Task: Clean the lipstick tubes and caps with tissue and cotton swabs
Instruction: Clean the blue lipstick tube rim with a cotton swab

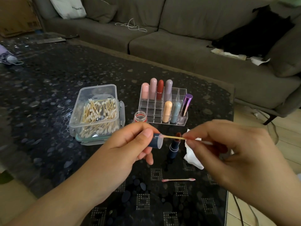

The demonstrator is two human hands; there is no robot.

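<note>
Left hand [130, 144] grips navy lipstick cap [155, 140], open end facing right. Right hand [228, 149] pinches cotton swab [174, 137], tip inside cap mouth. Open navy lipstick tube [174, 148] stands on dark table [48, 95] below swab, tissue [193, 158] beside it. Used pink-tipped swab [178, 179] lies nearer. Behind: swab box [97, 111], small open jar [140, 116], clear organizer [162, 110] with capped lipsticks.

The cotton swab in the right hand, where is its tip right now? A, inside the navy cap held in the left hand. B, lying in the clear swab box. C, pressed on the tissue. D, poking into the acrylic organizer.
A: the cotton swab, pinched by the right hand, runs into the open end of the navy cap that the left hand holds.
</note>
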